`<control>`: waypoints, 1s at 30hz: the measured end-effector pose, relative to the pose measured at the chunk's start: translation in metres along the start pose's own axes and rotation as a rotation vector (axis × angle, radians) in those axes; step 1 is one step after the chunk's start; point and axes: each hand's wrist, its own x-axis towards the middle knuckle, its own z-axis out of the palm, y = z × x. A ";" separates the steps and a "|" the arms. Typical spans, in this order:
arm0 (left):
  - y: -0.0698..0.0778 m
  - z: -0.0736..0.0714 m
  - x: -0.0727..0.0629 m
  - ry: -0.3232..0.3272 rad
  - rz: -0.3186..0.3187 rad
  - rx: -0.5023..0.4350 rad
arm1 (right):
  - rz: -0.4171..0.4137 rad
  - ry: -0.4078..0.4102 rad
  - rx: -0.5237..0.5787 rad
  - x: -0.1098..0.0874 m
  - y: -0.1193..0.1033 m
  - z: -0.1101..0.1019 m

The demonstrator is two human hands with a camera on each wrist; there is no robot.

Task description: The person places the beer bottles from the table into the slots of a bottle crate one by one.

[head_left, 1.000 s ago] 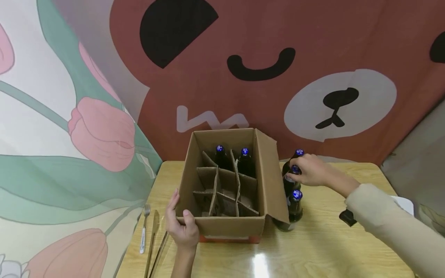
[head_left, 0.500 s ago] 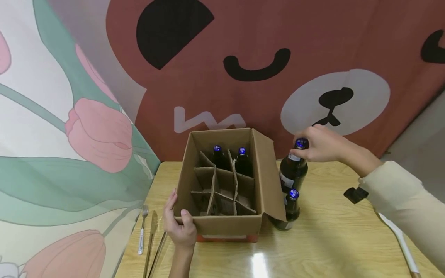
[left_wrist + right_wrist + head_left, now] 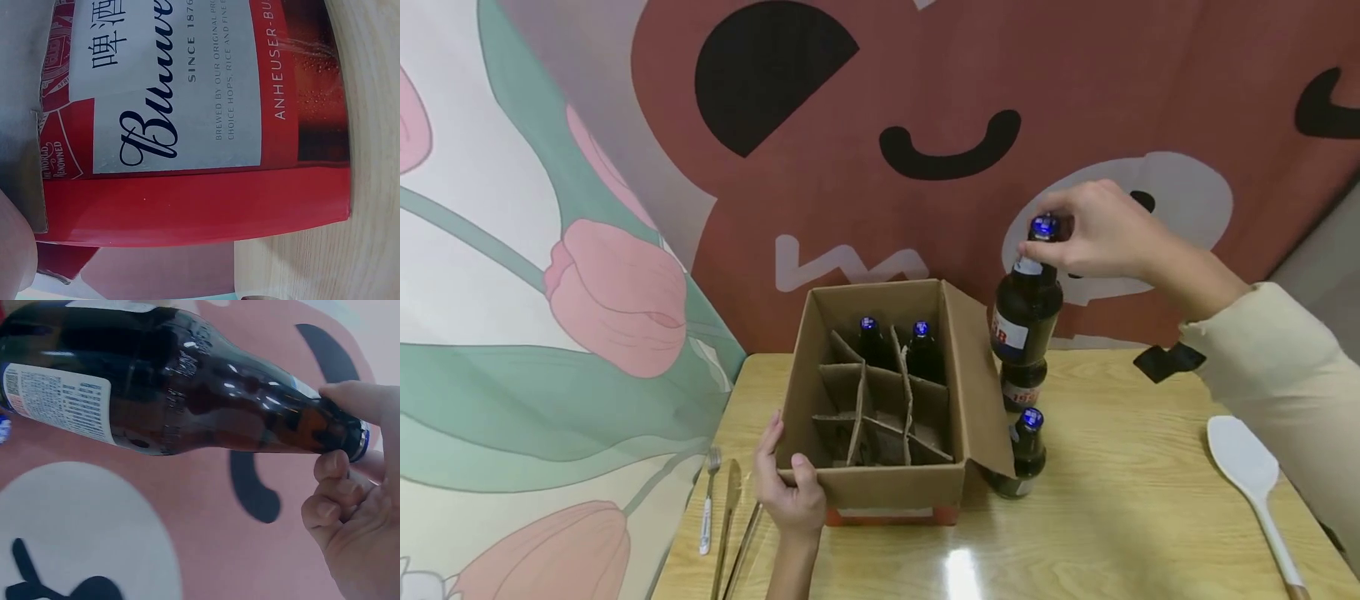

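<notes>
My right hand (image 3: 1101, 233) pinches a dark beer bottle (image 3: 1028, 304) by its neck, just under the blue cap. The bottle hangs nearly upright above the table, right of the cardboard box (image 3: 887, 486). In the right wrist view, thumb and curled fingers close round the neck of the bottle (image 3: 144, 387). My left hand (image 3: 792, 493) grips the box's near left corner, thumb over the rim. Two capped bottles, one left (image 3: 870, 343) and one right (image 3: 921, 350), stand in the far compartments. The left wrist view shows the box's red printed side (image 3: 194, 209).
Two more bottles, one farther (image 3: 1024, 390) and one nearer (image 3: 1030, 457), stand beside the box's folded-out flap (image 3: 981, 392). A fork (image 3: 708, 504) and long thin utensils (image 3: 727, 521) lie at left. A white spatula (image 3: 1243, 458) lies at right. A printed cloth hangs behind the table.
My right hand has taken a bottle by the neck and lifted it from among the standing bottles. My left hand keeps its hold on the box corner.
</notes>
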 end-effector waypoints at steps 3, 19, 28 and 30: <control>-0.003 -0.001 -0.001 0.001 -0.005 0.014 | -0.020 0.054 0.014 0.014 -0.009 -0.008; -0.009 -0.002 -0.003 -0.014 0.012 0.021 | -0.099 0.134 0.244 0.078 -0.082 0.015; 0.000 -0.002 -0.002 -0.015 0.016 0.042 | -0.194 -0.010 0.327 0.110 -0.129 0.057; 0.002 -0.001 -0.003 -0.017 0.015 0.043 | -0.197 -0.035 0.330 0.113 -0.137 0.068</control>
